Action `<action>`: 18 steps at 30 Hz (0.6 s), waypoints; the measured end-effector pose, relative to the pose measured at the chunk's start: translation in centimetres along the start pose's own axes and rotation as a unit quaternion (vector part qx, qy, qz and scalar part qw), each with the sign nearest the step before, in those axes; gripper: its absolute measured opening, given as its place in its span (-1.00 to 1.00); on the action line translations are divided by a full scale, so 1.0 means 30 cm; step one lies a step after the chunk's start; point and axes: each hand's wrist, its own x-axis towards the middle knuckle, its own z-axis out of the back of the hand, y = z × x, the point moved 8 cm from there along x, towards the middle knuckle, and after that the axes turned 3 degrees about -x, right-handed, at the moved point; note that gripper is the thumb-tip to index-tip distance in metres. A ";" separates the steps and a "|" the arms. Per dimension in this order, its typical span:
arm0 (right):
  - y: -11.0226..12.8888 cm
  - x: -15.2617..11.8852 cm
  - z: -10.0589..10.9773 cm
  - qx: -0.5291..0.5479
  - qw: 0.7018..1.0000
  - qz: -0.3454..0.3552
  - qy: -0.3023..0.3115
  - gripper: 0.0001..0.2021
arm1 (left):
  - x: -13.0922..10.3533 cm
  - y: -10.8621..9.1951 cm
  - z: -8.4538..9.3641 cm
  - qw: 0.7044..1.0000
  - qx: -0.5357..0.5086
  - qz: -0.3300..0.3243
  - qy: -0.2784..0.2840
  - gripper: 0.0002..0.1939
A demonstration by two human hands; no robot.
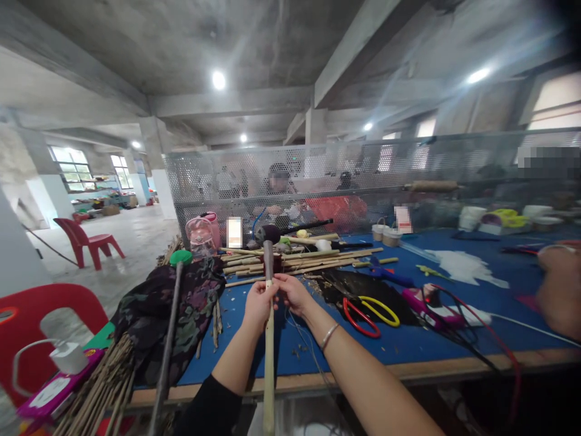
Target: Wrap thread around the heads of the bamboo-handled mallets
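In the middle of the head view stands a pale bamboo stick (pixel 269 363), its upper part grey-brown (pixel 269 260). My left hand (pixel 261 301) is closed around it just below the grey-brown part. Beside it, my right hand (pixel 293 293) pinches at the same spot, fingertips against the stick. A thin thread or wire (pixel 303 333) hangs below my right hand; whether the fingers grip it is hard to see. A dark round piece (pixel 271 234) shows at the top of the stick; I cannot tell if it is attached.
Scissors (pixel 370 315) with red and yellow handles lie right of my hands on the blue table (pixel 336 350). Behind are several bamboo sticks (pixel 308 263). A floral cloth (pixel 186 303) and a metal rod (pixel 169 330) are left. A co-worker's hand (pixel 560 287) is far right, near cables and a power strip (pixel 431 307).
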 end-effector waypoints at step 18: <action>0.008 -0.009 0.029 -0.074 0.997 -0.012 0.024 -0.71 | 0.022 -0.027 0.049 0.972 0.223 -0.081 0.003 -0.62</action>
